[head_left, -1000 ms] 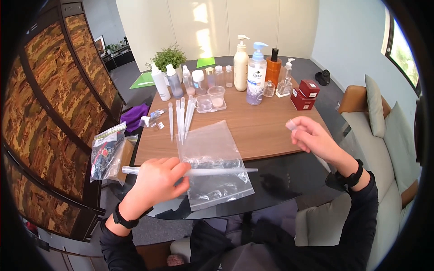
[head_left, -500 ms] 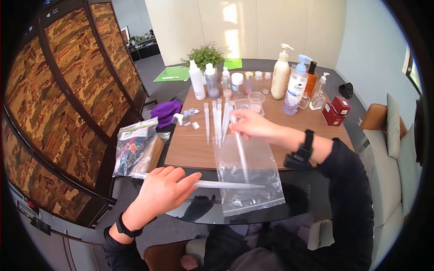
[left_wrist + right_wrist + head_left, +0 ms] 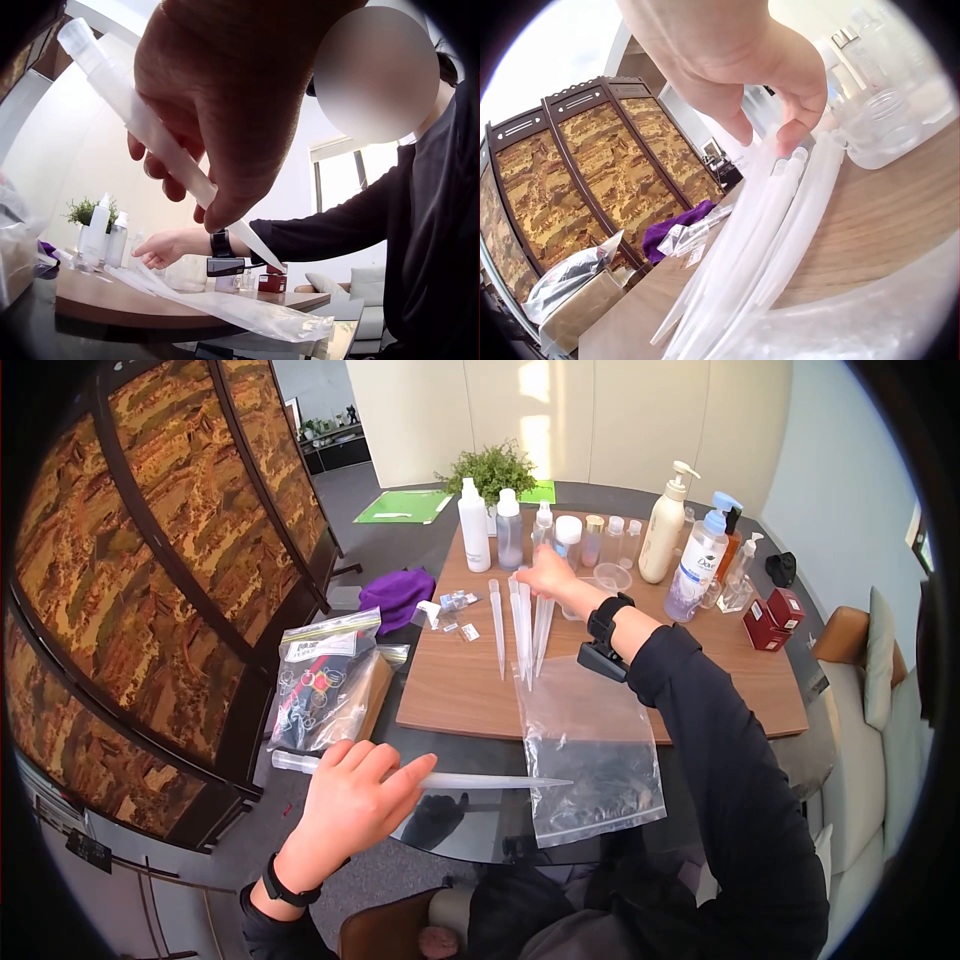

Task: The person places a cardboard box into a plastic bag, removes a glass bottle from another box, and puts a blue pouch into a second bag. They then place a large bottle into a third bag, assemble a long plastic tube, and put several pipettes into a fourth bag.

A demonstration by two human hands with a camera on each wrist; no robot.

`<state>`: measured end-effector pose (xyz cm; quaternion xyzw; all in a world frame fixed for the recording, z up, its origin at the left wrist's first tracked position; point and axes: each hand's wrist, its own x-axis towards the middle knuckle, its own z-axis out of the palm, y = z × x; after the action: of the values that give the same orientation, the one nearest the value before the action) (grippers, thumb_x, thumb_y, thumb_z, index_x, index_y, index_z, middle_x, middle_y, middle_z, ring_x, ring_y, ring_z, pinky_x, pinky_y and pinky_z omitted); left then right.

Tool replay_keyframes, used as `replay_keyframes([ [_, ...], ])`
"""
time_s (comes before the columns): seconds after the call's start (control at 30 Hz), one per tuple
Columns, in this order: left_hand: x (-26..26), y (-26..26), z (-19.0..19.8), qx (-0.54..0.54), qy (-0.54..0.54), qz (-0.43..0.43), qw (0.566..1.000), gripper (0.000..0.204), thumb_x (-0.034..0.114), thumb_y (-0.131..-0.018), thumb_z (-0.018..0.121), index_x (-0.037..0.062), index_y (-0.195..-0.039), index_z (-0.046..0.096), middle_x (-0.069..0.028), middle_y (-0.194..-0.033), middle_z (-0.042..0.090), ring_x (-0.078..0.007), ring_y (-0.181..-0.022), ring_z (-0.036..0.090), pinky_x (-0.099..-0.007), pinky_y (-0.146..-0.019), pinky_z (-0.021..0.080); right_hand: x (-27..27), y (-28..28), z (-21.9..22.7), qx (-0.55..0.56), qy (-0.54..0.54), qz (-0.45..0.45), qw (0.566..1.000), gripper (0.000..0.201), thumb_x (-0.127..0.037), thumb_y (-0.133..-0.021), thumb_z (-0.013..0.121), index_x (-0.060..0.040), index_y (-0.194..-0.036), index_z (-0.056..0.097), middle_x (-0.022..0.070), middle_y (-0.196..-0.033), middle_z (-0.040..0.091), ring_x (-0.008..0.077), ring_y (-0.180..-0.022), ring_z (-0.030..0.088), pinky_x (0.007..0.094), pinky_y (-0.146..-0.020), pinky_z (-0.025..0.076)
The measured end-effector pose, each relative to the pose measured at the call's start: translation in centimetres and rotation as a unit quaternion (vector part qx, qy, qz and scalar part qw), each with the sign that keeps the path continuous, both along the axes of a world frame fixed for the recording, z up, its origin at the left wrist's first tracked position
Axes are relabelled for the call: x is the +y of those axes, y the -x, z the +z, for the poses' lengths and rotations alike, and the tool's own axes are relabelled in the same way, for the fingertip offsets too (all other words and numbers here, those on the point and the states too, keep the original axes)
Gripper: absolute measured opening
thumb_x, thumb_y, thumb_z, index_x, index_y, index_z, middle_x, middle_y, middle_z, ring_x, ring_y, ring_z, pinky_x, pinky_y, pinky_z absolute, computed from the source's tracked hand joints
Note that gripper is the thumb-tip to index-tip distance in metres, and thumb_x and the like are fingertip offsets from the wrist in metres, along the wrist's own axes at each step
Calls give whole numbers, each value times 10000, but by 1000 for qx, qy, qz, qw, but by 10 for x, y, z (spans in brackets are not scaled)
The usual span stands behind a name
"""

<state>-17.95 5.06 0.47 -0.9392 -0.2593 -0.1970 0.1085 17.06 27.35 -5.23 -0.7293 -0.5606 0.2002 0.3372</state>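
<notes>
My left hand [image 3: 362, 792] grips a long, translucent pipette tip [image 3: 480, 782] level in front of the table, its point to the right. The left wrist view shows the curled fingers round its wide end. At the group of similar tips on the wooden board, my right hand [image 3: 547, 572] reaches to their wide upper ends. In the right wrist view, thumb and fingers pinch one pipette tip [image 3: 739, 196] near its top, above the other tips. A flat clear zip bag [image 3: 590, 705] lies just in front of them, hanging over the board's near edge.
Several small bottles [image 3: 509, 535] stand behind the tips, with pump bottles [image 3: 665, 530] and red boxes [image 3: 772, 618] to the right. Left of the board [image 3: 445, 695] are a purple cloth [image 3: 400, 598] and a filled zip bag [image 3: 325, 685]. A plant [image 3: 492, 468] stands behind.
My right hand has come from the right side, carrying a pipette tip over the bag, to the group of tips. My left hand keeps its tip. The head view has turned left.
</notes>
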Motion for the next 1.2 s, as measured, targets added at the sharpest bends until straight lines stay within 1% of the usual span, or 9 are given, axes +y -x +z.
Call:
replay_keyframes([
  [0.1, 2, -1, 1, -1, 26, 12, 1000, 365, 135, -690, 751, 148, -1048, 680, -8, -766, 524, -206, -727, 551, -342, -666, 404, 0, -2, -14, -172, -143, -22, 974, 478, -237, -816, 711, 71, -1140, 541, 160, -884, 683, 187, -744, 675, 316, -604, 536],
  [0.2, 8, -9, 0, -6, 38, 5, 999, 340, 151, -704, 755, 141, -1035, 678, -7, -776, 532, -207, -736, 560, -346, -661, 411, -60, 12, 28, 123, 19, 188, 974, 480, -316, -879, 661, 30, -1188, 537, 133, -983, 665, 171, -857, 650, 319, -749, 537],
  [0.27, 12, -21, 1, -3, 34, -7, 999, 328, 172, -711, 761, 138, -1026, 677, -7, -785, 540, -206, -748, 569, -344, -651, 418, -111, 25, 52, 157, 157, 398, 890, 572, -335, -942, 607, 18, -1351, 419, 85, -1102, 622, 149, -965, 609, 304, -847, 506],
  [0.33, 16, -38, 2, -10, 21, -21, 1000, 334, 200, -711, 769, 137, -1025, 677, -2, -779, 543, -199, -735, 575, -338, -626, 422, -173, 43, 60, 149, 174, 447, 865, 552, -346, -966, 575, -17, -1378, 412, 63, -1077, 629, 161, -965, 608, 292, -852, 495],
  [0.47, 16, -72, 9, -40, 1, -71, 997, 348, 249, -696, 782, 140, -1007, 671, 13, -735, 505, -172, -679, 570, -309, -569, 407, -257, 39, 77, 74, 124, 438, 888, 528, -349, -979, 532, -47, -1394, 408, 132, -963, 652, 215, -909, 621, 341, -796, 497],
  [0.5, 14, -79, 10, -54, -15, -83, 995, 343, 263, -704, 785, 138, -1003, 671, 18, -717, 517, -164, -653, 582, -305, -553, 408, -267, 33, 78, 144, 155, 392, 895, 442, -304, -980, 527, -93, -1364, 464, 112, -886, 654, 230, -819, 631, 361, -734, 490],
  [0.63, 5, -98, 15, -87, 10, -98, 991, 304, 267, -734, 777, 125, -984, 679, -9, -719, 561, -201, -646, 591, -332, -551, 448, -291, -3, 83, 21, 93, 370, 924, 329, -276, -977, 520, -131, -1268, 569, 102, -794, 649, 243, -699, 625, 370, -639, 476],
  [1.0, -21, -131, 23, 2, 7, -101, 995, 294, 430, -827, 690, 163, -947, 661, -2, -615, 501, -179, -528, 588, -317, -434, 431, -340, -36, 78, -31, 58, 340, 938, 364, -318, -988, 492, -136, -1298, 552, 102, -783, 660, 287, -691, 653, 394, -639, 498],
  [1.2, -24, -137, 19, -36, 38, -123, 991, 334, 403, -829, 703, 140, -1029, 652, -21, -627, 525, -227, -565, 604, -346, -481, 465, -355, -46, 81, -5, 92, 317, 944, 359, -312, -983, 509, -138, -1291, 571, 104, -800, 672, 277, -696, 655, 380, -660, 499],
])
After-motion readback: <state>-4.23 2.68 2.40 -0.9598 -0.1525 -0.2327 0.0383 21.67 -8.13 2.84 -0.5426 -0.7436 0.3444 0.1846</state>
